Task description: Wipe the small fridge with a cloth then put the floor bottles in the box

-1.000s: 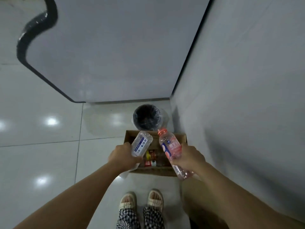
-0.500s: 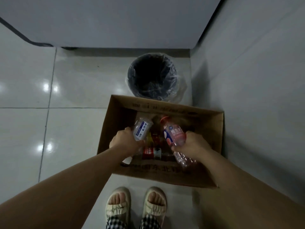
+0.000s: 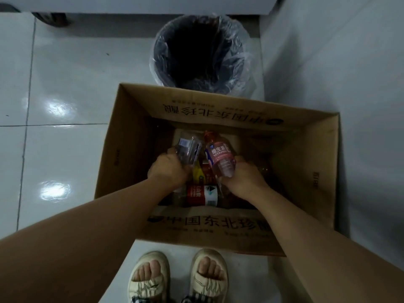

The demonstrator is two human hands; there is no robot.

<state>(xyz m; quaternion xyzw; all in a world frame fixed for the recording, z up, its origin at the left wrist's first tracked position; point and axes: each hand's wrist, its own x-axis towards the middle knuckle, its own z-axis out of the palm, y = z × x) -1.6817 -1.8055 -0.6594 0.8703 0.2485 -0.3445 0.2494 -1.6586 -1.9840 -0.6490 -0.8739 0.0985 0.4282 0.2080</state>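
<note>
Head view, looking straight down. We have both hands inside the cardboard box (image 3: pixel 323 171), where half a second earlier they were only crossing its near rim and a second earlier were held well above it. The left hand (image 3: pixel 169 171) is clamped on a clear bottle (image 3: pixel 189 148); the right hand (image 3: pixel 242 178) is clamped on a pink bottle (image 3: pixel 219 155) by its lower end, cap pointing away from us. Both bottles sit low between the box walls, just above the bottles already lying on the bottom, among them a red-labelled bottle (image 3: pixel 202 194) and a yellow one (image 3: pixel 197 173). We judge the task to be in its second half, at the point of release; whether these are the last floor bottles we cannot tell.

Edges and room: the right part of the box floor looks bare, so the pink bottle has space to lie flat; the left hand works over the existing pile. The box walls stand well clear of both wrists. A lined bin (image 3: pixel 200 55) touches or nearly touches the far wall of the box, a wall (image 3: pixel 349 84) runs close along the right, and our sandalled feet (image 3: pixel 178 278) are just beside the near wall, so withdrawal is best made straight upward.
</note>
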